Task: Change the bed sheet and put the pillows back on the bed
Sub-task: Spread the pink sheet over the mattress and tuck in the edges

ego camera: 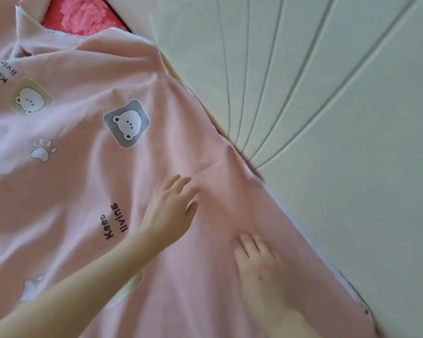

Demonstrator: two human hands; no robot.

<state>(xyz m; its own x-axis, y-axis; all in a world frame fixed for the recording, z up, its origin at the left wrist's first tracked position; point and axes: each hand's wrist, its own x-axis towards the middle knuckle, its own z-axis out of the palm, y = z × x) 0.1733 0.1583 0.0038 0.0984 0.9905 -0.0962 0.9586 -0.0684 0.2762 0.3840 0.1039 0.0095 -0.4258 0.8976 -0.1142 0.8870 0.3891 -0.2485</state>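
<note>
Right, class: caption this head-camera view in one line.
Left hand and right hand rest on a pink bear-print bed sheet beside a cream grooved panel.

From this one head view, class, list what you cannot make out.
Head view only:
1. Mattress: hidden under the pink sheet.
2. Red floral fabric: cut by the top edge, overlapped by the sheet.
3. Sheet edge by the panelled wall: blurred; tucked or not, unclear.
4. Pillows: none in view.

cream grooved wall panel (327, 93) beside bed, soft daylight
</note>
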